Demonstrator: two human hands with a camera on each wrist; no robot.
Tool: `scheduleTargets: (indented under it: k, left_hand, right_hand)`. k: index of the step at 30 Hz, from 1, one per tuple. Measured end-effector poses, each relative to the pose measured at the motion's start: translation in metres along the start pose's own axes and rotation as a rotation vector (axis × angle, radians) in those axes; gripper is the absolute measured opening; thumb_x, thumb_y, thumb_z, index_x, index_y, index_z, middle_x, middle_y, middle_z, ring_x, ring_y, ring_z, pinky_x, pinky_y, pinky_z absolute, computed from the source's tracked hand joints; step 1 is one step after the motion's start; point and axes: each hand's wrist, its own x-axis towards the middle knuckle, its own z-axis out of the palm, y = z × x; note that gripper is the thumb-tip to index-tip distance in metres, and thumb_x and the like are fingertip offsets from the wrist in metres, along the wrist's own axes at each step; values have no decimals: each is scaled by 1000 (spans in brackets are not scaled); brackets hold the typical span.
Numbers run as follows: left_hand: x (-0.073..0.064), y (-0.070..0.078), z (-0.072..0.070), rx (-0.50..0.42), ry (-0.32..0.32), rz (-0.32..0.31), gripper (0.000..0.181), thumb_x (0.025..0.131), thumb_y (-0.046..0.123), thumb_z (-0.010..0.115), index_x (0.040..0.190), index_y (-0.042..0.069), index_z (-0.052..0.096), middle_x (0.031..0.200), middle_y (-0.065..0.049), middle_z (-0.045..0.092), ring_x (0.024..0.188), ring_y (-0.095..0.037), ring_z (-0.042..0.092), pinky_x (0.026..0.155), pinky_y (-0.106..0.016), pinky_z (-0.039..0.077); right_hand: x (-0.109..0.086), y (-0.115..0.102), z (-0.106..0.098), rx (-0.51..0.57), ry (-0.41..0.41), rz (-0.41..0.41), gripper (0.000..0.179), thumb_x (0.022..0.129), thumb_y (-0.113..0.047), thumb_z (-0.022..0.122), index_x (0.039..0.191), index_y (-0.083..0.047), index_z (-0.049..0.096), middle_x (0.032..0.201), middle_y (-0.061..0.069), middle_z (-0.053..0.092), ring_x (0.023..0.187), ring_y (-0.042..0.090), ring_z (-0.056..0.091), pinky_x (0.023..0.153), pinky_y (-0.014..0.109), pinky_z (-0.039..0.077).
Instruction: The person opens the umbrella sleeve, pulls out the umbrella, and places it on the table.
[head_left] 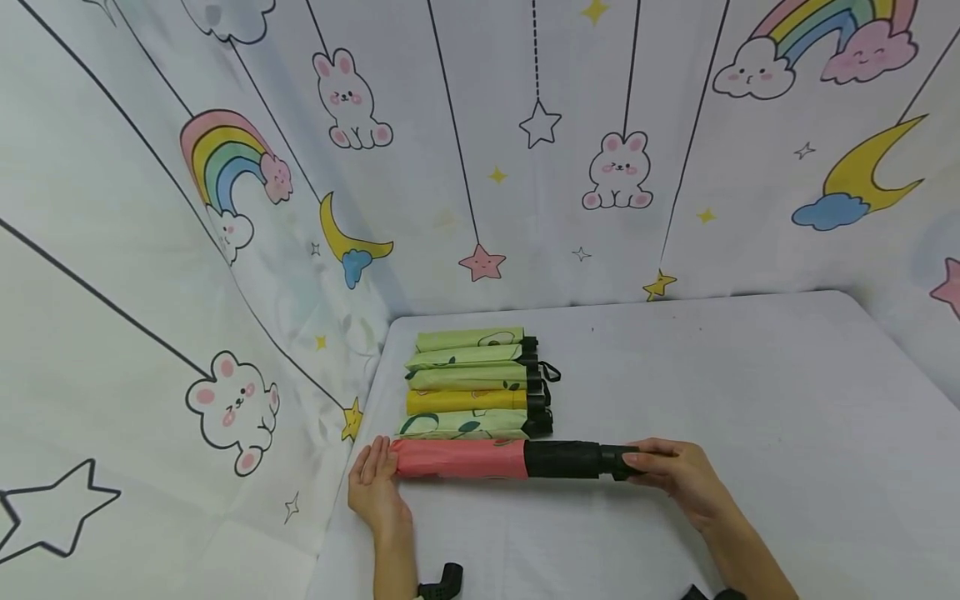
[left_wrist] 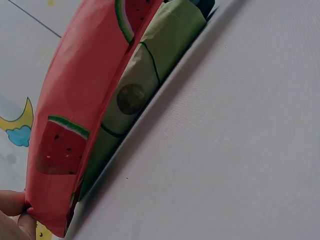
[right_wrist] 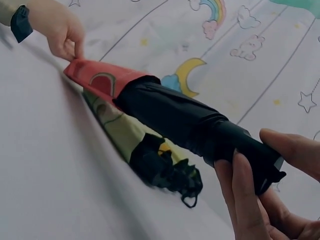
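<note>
A folded umbrella lies level between both hands, its red watermelon-print part (head_left: 461, 459) on the left and a black part with a black handle end (right_wrist: 245, 152) on the right. My left hand (head_left: 378, 487) pinches the tip of the red end, as the left wrist view shows. The black handle end is gripped by the thumb and fingers of my right hand (head_left: 678, 477). Just beyond it, a row of several folded umbrellas begins with a light green one (head_left: 457, 423) and a yellow one (head_left: 465, 402), their black ends pointing right.
The row continues with more green umbrellas (head_left: 465, 380) toward the back left of the white-covered table (head_left: 712, 392). A black strap loop (head_left: 551, 372) sticks out from one. Printed white cloth (head_left: 480, 167) hangs behind and along the left side.
</note>
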Motion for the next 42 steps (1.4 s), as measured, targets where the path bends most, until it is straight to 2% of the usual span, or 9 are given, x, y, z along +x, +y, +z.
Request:
scheduleTargets:
  k: [10, 32, 42]
  left_hand:
    - [-1, 0, 1, -2, -10, 1, 58, 99, -11, 62, 151, -8, 38, 149, -26, 55, 134, -30, 60, 100, -27, 53]
    - [2, 0, -1, -22, 14, -9, 57, 97, -14, 62, 149, -9, 39, 148, -25, 57, 132, -29, 62, 99, -27, 54]
    - [2, 1, -1, -9, 13, -5, 56, 98, -13, 61, 149, -8, 40, 148, -26, 56, 131, -27, 63, 98, -26, 54]
  right_hand:
    - [-4, -2, -6, -5, 4, 0, 14, 95, -5, 74, 104, 6, 76, 102, 3, 75, 95, 19, 71, 86, 39, 63]
    - [-7, -6, -25, -11, -17, -34, 12, 98, -2, 69, 105, 5, 76, 102, 2, 77, 95, 19, 72, 86, 39, 63]
    - [-16, -2, -42, 9, -30, -64, 15, 100, 1, 65, 108, 5, 76, 106, 1, 76, 97, 16, 71, 87, 38, 63]
